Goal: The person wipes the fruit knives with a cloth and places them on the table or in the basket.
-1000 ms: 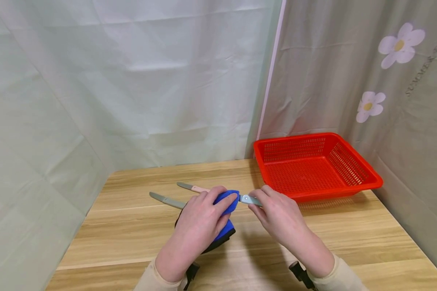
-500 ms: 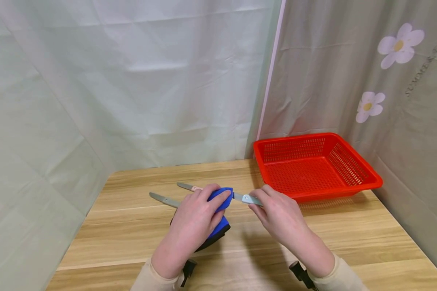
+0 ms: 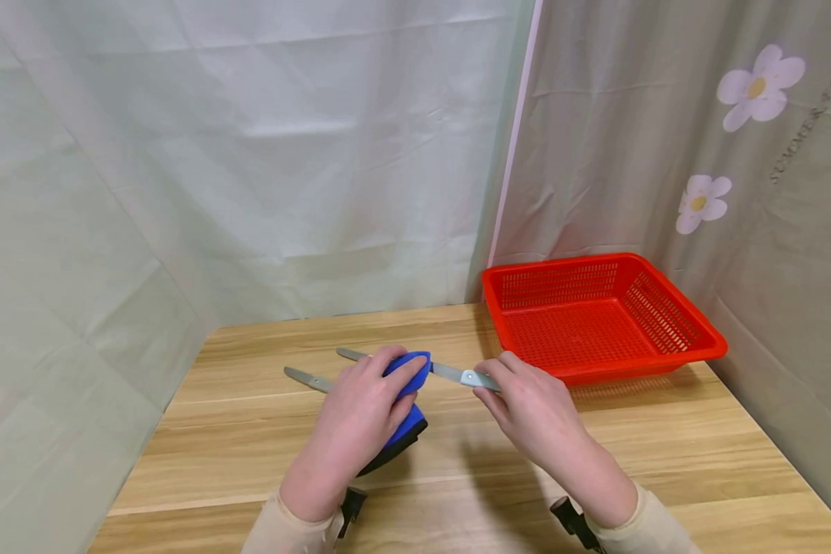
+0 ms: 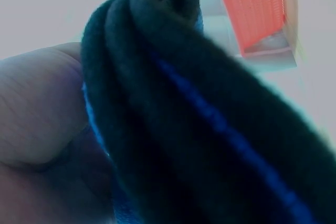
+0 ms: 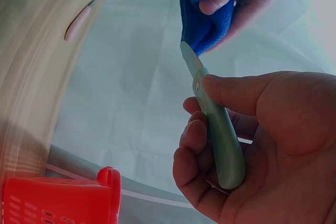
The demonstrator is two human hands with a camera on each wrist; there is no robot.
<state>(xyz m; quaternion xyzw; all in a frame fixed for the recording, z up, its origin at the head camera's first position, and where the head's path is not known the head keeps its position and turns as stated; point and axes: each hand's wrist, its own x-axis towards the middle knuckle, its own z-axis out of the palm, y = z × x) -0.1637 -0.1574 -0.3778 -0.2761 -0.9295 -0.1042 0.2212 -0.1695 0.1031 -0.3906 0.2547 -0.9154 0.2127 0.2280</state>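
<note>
The curtain (image 3: pixel 284 154) stands beyond both of your grips, pale, with white flowers printed at the far right. The wooden bench (image 3: pixel 201 446) extends beneath both grips. The red basket (image 3: pixel 616 363) sits on it, beyond and to the right of your right grip, its near corner just beside the knuckles.

Your left grip (image 3: pixel 362 408) is closed, fingers and thumb bent around the cloth. Your right grip (image 3: pixel 529 400) is closed, with the thumb along one side of the knife handle and fingers curled around the other.

The cloth (image 3: pixel 407 425), blue with a black edge, is folded in your left grip; part protrudes between finger and thumb, and the rest hangs below. The left wrist view shows its dark edges in several layers.

The held knife (image 5: pixel 218 124) spans both grips: pale handle in the right, blade directed left, far end at the cloth. You cannot tell whether its tip lies inside the fold.

The green-handled knife (image 3: pixel 308 377) lies left of your left grip, which partly hides it. The pink-handled knife (image 5: pixel 80 22) lies slightly beyond that grip, also partly hidden in the head view.
</note>
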